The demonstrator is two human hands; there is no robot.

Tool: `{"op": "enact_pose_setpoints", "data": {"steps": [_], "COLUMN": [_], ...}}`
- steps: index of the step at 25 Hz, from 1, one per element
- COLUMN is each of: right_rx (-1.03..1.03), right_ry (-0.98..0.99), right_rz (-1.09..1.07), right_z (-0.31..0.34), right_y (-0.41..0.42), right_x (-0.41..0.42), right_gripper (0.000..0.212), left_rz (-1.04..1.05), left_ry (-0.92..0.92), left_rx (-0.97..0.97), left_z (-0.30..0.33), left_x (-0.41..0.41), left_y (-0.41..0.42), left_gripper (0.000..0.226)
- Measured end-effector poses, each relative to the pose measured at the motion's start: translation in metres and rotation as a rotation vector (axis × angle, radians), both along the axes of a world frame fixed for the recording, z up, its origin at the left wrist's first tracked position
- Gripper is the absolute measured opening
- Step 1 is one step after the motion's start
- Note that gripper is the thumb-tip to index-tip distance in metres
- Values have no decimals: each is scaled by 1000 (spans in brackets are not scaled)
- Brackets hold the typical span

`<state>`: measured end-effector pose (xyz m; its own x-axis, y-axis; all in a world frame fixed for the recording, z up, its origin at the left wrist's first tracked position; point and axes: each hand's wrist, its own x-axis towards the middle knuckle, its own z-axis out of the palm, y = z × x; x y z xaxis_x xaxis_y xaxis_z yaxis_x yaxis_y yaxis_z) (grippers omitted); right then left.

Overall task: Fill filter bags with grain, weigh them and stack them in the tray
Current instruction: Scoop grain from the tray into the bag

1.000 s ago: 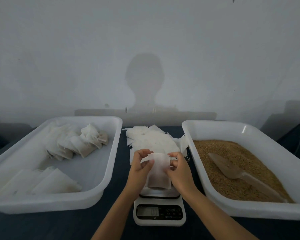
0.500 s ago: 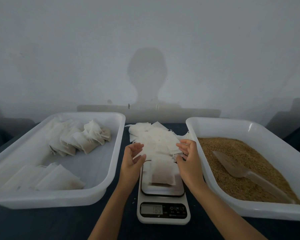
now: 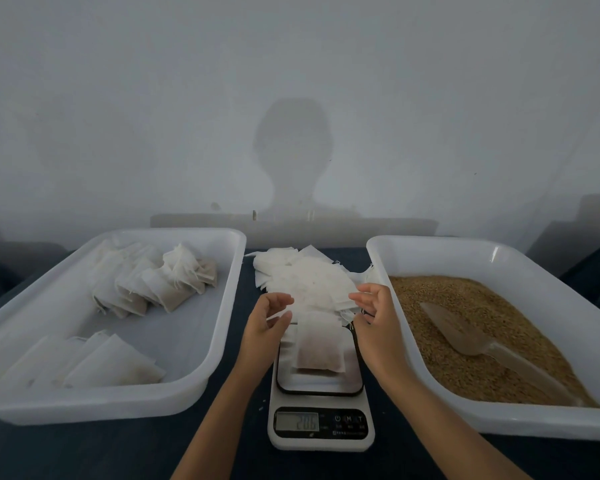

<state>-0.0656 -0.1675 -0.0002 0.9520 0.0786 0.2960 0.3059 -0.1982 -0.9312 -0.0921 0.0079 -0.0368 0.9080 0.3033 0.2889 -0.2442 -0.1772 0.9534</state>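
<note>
The filled bag [image 3: 319,344] lies flat on our scale [image 3: 321,403], between the left tray [image 3: 222,306] of stacked bags [image 3: 153,282] and the right tray [image 3: 430,247] of grain [image 3: 499,323]. Our left hand [image 3: 264,323] and right hand [image 3: 378,317] hover on either side, fingers relaxed, holding nothing.

Both forearms bare, reaching in from near edge, converging toward centre. Left hand [image 3: 265,322] raised, palm facing right, fingers loosely curled, holding nothing. Right hand [image 3: 378,317] opposite, palm facing left, fingers relaxed, empty. Hands apart, not touching.
</note>
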Motion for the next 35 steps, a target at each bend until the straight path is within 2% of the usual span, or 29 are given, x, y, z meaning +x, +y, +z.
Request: {"op": "enact_pose_setpoints", "data": {"steps": [4,8,11,13,18,20,23,26,28,30,32,35], "right_rx": [10,1,-49,-102,-148,-167,-183,-440,-768,-1028,-1121,-1194], "right_ry": [23,73,113,136,147,106,-3,-116,26,251,348,357], "right_rz": [-3,36,73,100,115,131,95,-144,-231,-195,-167,-133], "right_z": [0,3,11,15,26,37,55,56,47,37,29,23], "right_y": [3,9,6,3,-5,-11,-38,-102,-152,-188,-204,-208], "right_x": [-2,-4,-1,2,8,9,17,33,42,47,48,51], "right_gripper": [43,43,42,41,34,31,28,16,9,16,19,26], "left_rz": [-49,-121,-140,-171,-188,-213,-134,-146,-195,-248,-309,-422], "left_ry": [82,292,343,304,71,-1,-119,-258,-324,-358,-362,-284], "left_rx": [105,432,522,502,519,538,581,512,466,483,541,642], "left_z": [-1,0,7,11,40,59,88,112,122,124,118,101], "left_x": [10,29,40,39,23,17,16,22,27,31,35,45], "left_y": [1,-2,-5,-8,-21,-30,-46,-70,-89,-113,-136,-163], "left_gripper": [21,21,14,7,7,14,22,21,20,22,22,14]}}
